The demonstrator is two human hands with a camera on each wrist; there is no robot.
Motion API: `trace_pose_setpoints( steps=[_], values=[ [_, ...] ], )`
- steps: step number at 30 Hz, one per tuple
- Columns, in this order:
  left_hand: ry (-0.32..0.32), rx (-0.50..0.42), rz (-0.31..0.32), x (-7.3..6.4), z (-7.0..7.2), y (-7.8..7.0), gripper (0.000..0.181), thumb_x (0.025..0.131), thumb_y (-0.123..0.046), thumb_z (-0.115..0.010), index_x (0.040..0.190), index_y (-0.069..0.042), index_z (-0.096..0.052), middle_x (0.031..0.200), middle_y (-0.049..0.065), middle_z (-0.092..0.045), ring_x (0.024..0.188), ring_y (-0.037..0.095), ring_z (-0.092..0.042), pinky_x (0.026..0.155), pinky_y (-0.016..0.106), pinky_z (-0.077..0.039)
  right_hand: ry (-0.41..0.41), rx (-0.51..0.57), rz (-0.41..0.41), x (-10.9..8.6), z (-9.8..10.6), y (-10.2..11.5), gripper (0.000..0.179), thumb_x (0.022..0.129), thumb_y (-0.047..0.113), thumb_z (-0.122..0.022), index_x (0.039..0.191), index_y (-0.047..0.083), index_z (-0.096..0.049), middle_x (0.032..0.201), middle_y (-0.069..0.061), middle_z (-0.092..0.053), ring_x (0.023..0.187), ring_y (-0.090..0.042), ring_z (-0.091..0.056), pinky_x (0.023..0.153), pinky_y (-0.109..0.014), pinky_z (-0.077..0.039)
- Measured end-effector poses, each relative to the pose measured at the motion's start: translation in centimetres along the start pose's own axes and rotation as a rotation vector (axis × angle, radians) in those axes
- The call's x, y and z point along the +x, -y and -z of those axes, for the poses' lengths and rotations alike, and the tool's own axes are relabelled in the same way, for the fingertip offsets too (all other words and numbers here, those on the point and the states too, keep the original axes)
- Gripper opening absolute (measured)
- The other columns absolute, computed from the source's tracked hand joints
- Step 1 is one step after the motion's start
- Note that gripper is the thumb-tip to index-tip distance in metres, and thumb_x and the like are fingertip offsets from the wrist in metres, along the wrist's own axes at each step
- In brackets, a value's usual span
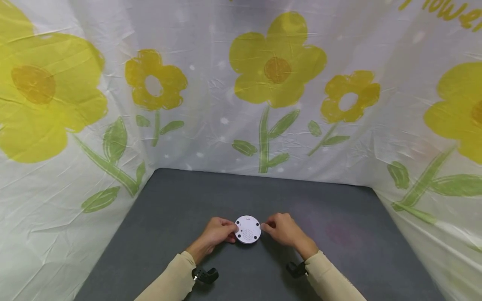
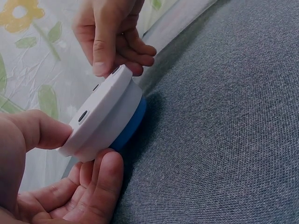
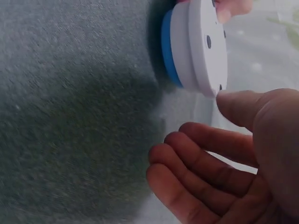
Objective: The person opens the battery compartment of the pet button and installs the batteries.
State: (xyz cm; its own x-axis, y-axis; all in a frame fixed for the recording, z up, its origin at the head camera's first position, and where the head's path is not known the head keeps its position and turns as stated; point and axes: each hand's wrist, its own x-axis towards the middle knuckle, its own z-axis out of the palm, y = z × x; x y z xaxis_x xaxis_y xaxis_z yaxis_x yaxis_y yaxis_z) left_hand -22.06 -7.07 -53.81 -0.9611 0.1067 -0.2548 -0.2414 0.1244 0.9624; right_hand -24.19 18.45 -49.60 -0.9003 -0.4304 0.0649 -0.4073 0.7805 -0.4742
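A round white device (image 1: 248, 228), with several dark feet and a patch of small holes on its upward face, is near the middle of the grey surface. Its lower layer is a blue band (image 2: 132, 125), seen in both wrist views. My left hand (image 1: 217, 231) pinches the left edge, thumb on the upper rim and fingers against the side below. On the opposite side is my right hand (image 1: 283, 229). In the right wrist view its thumb (image 3: 238, 107) is at the rim, while the other fingers (image 3: 187, 168) curve loosely, apart from the device.
A grey cloth-like surface (image 1: 180, 196) spreads beneath the hands. White sheeting (image 1: 203, 104) printed with yellow flowers encloses its back and sides. Dark bands with small black attachments (image 1: 206, 276) are on both wrists, next to beige sleeves (image 1: 169, 280).
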Motion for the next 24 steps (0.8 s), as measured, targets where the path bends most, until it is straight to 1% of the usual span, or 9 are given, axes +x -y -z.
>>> trace_pose_setpoints(
  steps=[2,4,6,9,12,16,21,24],
  values=[
    [-0.001,-0.003,-0.001,0.0,0.0,-0.1,0.024,0.092,-0.005,-0.074,0.109,0.011,-0.076,0.088,0.011,-0.076,0.066,0.011,-0.071,0.065,0.025,-0.066,0.030,0.025,0.020,0.0,-0.3,0.0,0.021,0.102,0.031,-0.075,0.090,0.016,-0.084,0.076,0.010,-0.072,0.067,-0.004,-0.057,0.062,-0.027,-0.050],
    [-0.003,-0.005,0.001,0.0,0.0,-0.1,0.024,0.092,-0.005,-0.074,0.109,0.011,-0.076,0.089,0.011,-0.076,0.066,0.012,-0.071,0.065,0.025,-0.066,0.078,0.063,0.035,-0.1,-0.6,0.2,0.027,0.105,0.032,-0.072,0.088,0.016,-0.083,0.073,0.010,-0.070,0.064,-0.003,-0.057,0.059,-0.025,-0.049],
    [-0.003,-0.005,0.002,0.0,0.0,-0.1,0.024,0.092,-0.005,-0.074,0.109,0.011,-0.076,0.089,0.011,-0.076,0.067,0.012,-0.071,0.065,0.025,-0.066,0.126,0.106,0.041,-0.2,-0.9,0.3,0.032,0.108,0.032,-0.068,0.084,0.014,-0.081,0.069,0.009,-0.068,0.060,-0.004,-0.058,0.056,-0.025,-0.049],
    [-0.001,-0.001,0.005,0.1,0.1,0.0,0.024,0.093,-0.006,-0.074,0.110,0.011,-0.076,0.090,0.011,-0.076,0.068,0.012,-0.071,0.066,0.025,-0.066,0.157,0.154,0.032,-0.3,-1.2,0.5,0.038,0.111,0.031,-0.064,0.080,0.013,-0.078,0.065,0.007,-0.069,0.056,-0.006,-0.061,0.053,-0.026,-0.051],
    [0.001,0.001,0.005,0.1,0.1,0.0,0.025,0.094,-0.006,-0.074,0.111,0.011,-0.075,0.091,0.012,-0.077,0.069,0.012,-0.072,0.067,0.026,-0.067,0.144,0.182,0.020,-0.4,-1.4,0.5,0.038,0.111,0.030,-0.065,0.079,0.013,-0.077,0.064,0.005,-0.069,0.056,-0.008,-0.062,0.052,-0.027,-0.052],
    [0.007,-0.003,0.012,0.1,0.1,-0.2,0.028,0.095,-0.006,-0.073,0.116,0.012,-0.074,0.094,0.013,-0.077,0.071,0.013,-0.072,0.068,0.028,-0.067,0.125,0.218,0.001,-0.4,-1.5,0.3,0.038,0.110,0.031,-0.065,0.078,0.013,-0.077,0.064,0.006,-0.069,0.055,-0.007,-0.063,0.051,-0.026,-0.053],
    [0.020,-0.054,0.030,0.3,0.1,-0.8,0.038,0.097,-0.006,-0.073,0.130,0.012,-0.068,0.098,0.014,-0.076,0.071,0.015,-0.073,0.064,0.029,-0.067,0.080,0.307,-0.044,-0.5,-1.6,0.3,0.039,0.110,0.028,-0.065,0.078,0.010,-0.078,0.064,0.005,-0.070,0.053,-0.007,-0.064,0.048,-0.027,-0.056],
    [0.025,-0.100,0.010,0.5,0.2,-1.4,0.039,0.096,-0.004,-0.073,0.132,0.010,-0.068,0.099,0.014,-0.076,0.069,0.016,-0.073,0.064,0.031,-0.068,0.024,0.385,-0.099,-0.4,-1.3,0.5,0.044,0.111,0.029,-0.062,0.078,0.006,-0.079,0.064,-0.001,-0.073,0.052,-0.011,-0.067,0.048,-0.029,-0.059]
  ],
)
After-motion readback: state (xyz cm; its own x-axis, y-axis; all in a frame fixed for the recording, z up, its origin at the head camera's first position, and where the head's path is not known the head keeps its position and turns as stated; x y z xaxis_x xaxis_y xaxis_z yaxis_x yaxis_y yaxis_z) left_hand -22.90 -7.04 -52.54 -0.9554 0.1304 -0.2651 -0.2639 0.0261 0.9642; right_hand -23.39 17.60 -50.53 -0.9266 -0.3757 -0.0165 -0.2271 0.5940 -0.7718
